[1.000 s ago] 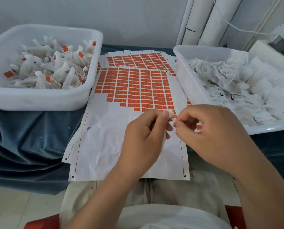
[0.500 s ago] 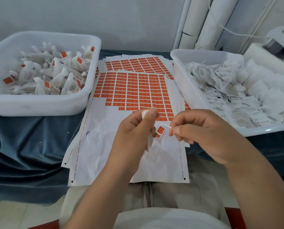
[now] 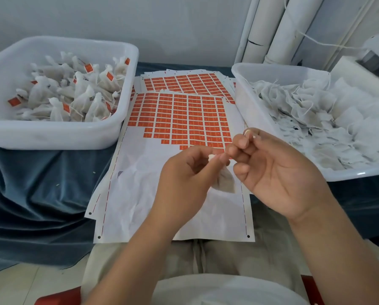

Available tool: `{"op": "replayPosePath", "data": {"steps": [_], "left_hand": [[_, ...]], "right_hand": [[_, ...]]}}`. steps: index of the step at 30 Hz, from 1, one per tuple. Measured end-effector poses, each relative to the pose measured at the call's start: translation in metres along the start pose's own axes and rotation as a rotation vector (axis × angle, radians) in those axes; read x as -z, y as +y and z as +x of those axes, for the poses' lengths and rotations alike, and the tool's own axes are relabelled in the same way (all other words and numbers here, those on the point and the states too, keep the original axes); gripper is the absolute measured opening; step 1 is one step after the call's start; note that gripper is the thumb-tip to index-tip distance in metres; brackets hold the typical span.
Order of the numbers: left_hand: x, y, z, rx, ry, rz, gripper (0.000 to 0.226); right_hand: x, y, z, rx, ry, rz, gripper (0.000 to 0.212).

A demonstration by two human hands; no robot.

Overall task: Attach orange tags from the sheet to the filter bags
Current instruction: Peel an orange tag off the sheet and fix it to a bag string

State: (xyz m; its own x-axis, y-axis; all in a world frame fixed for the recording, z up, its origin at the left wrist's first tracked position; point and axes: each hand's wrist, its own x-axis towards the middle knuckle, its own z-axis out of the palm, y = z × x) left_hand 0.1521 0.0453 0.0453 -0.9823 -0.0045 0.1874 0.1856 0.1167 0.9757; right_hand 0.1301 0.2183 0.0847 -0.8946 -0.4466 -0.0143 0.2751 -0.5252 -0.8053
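Note:
A white filter bag hangs over the lower part of the tag sheet, and my left hand pinches its gathered top. My right hand is palm up just right of it, fingers curled. Its fingertips meet my left fingertips and pinch the bag's white string, which loops over the index finger. The sheet of orange tags lies flat between the two tubs, with its lower rows peeled off. I cannot see a loose tag; it may be hidden between the fingertips.
A white tub on the left holds several bags with orange tags. On the right, another white tub is piled with untagged bags. More tag sheets lie behind. Blue cloth covers the table. White pipes stand at the back.
My right hand has turned palm up and closed in on my left fingertips. The orange tag that dangled from the string half a second ago is no longer visible.

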Motion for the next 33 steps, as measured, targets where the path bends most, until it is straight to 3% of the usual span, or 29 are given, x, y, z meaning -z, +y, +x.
{"op": "replayPosePath", "data": {"steps": [8, 11, 13, 16, 20, 24, 26, 28, 30, 33], "left_hand": [[0.008, -0.013, 0.008, -0.045, -0.04, 0.165, 0.018], [0.017, -0.035, 0.019, 0.013, -0.015, 0.591, 0.032], [0.013, -0.047, 0.021, -0.026, -0.09, 0.836, 0.048], [0.001, -0.055, 0.017, -0.158, -0.148, 1.003, 0.063], [-0.001, -0.055, 0.018, -0.267, -0.14, 1.03, 0.04], [0.0, -0.056, 0.017, -0.374, -0.074, 0.972, 0.026], [-0.002, -0.054, 0.014, -0.364, 0.002, 0.814, 0.02], [-0.003, -0.045, 0.012, -0.187, 0.091, 0.483, 0.013], [-0.001, -0.03, 0.009, 0.01, 0.071, 0.125, 0.02], [0.006, -0.015, 0.007, 0.043, -0.057, -0.045, 0.023]], "right_hand": [[-0.001, -0.009, -0.003, 0.099, 0.049, -0.157, 0.016], [0.001, -0.027, -0.011, 0.168, 0.129, -0.398, 0.024], [0.004, -0.033, -0.019, 0.183, 0.166, -0.754, 0.016], [0.006, -0.03, -0.026, 0.16, 0.206, -1.225, 0.019], [0.003, -0.027, -0.024, 0.123, 0.208, -1.191, 0.019], [0.001, -0.029, -0.022, 0.107, 0.18, -1.061, 0.021], [0.0, -0.033, -0.024, 0.084, 0.134, -1.011, 0.023], [-0.004, -0.037, -0.029, 0.033, 0.051, -1.031, 0.024], [-0.007, -0.038, -0.033, -0.025, -0.039, -1.102, 0.023], [-0.011, -0.036, -0.035, -0.021, -0.063, -1.281, 0.015]]}}
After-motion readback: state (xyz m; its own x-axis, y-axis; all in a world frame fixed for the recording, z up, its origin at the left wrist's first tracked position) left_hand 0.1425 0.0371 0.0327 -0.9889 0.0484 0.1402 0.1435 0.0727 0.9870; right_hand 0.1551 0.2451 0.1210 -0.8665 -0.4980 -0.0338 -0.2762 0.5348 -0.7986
